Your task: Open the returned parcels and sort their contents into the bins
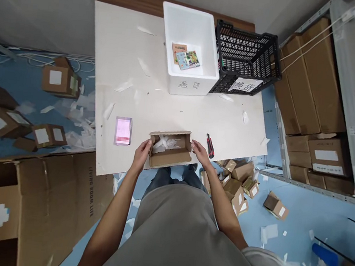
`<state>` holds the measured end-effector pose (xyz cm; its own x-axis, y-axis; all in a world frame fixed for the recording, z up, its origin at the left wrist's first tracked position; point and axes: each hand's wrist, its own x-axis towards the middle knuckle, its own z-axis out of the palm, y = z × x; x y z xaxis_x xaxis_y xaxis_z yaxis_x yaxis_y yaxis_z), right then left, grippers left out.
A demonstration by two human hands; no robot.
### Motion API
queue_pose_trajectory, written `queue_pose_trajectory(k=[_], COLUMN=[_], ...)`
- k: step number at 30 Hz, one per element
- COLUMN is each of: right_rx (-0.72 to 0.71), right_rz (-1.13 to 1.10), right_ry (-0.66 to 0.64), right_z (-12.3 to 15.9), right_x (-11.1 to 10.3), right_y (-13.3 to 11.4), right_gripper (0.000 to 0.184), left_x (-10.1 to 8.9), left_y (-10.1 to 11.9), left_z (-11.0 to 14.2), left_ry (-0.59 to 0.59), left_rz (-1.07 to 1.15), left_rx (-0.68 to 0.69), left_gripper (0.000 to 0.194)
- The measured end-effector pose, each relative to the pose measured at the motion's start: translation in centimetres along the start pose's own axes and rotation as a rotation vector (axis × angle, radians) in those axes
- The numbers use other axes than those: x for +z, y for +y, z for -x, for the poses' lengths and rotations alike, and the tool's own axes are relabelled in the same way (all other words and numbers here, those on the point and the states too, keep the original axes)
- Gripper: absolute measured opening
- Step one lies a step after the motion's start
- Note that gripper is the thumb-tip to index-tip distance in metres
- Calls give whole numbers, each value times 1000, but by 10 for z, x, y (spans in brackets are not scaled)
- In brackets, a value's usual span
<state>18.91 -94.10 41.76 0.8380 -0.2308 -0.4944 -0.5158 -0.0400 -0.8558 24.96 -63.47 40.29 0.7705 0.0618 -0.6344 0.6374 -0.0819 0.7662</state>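
An opened cardboard box (170, 155) sits at the table's front edge, with crumpled white paper (165, 143) inside it. My left hand (143, 151) grips its left end, fingers closed on the cardboard. At the opposite end my right hand (200, 152) holds the box's right side. Just right of that hand lies a red and black box cutter (209, 146). A phone (123, 131) with a blurred pink screen rests on the table left of my left hand.
On the white table (125, 58), a white foam bin (189, 85) holding colourful packets (188, 60) stands beside a black crate (247, 55). Cartons (318, 80) fill the right shelf. Boxes and paper scraps litter the blue floor. A large carton (54, 204) stands at left.
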Motion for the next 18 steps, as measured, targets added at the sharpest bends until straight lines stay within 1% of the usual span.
queue_pose_trajectory(k=[3, 5, 7, 9, 11, 13, 15, 18], right_rx=[-50, -81, -124, -175, -213, -228, -214, -156], right_rz=[-39, -62, -99, -137, -164, -175, -170, -147], right_ry=[-36, -12, 34, 101, 183, 297, 433, 659], right_z=[0, 7, 21, 41, 66, 96, 130, 184], right_x=[-8, -22, -44, -75, -112, -154, -196, -255], right_y=[-9, -15, -20, -21, -21, -17, -10, 10], right_gripper=[73, 71, 73, 76, 79, 78, 78, 79], left_x=[15, 30, 52, 79, 114, 157, 207, 293], left_y=[17, 31, 46, 63, 78, 90, 96, 94], left_z=[12, 26, 44, 63, 82, 99, 114, 138], left_ry=[-28, -31, -40, -72, -143, -253, -384, -595], left_rz=[-27, -49, -60, -64, -81, -107, -144, -216], left_rx=[44, 67, 105, 162, 228, 277, 302, 337], left_gripper=[87, 84, 80, 79, 80, 80, 80, 79])
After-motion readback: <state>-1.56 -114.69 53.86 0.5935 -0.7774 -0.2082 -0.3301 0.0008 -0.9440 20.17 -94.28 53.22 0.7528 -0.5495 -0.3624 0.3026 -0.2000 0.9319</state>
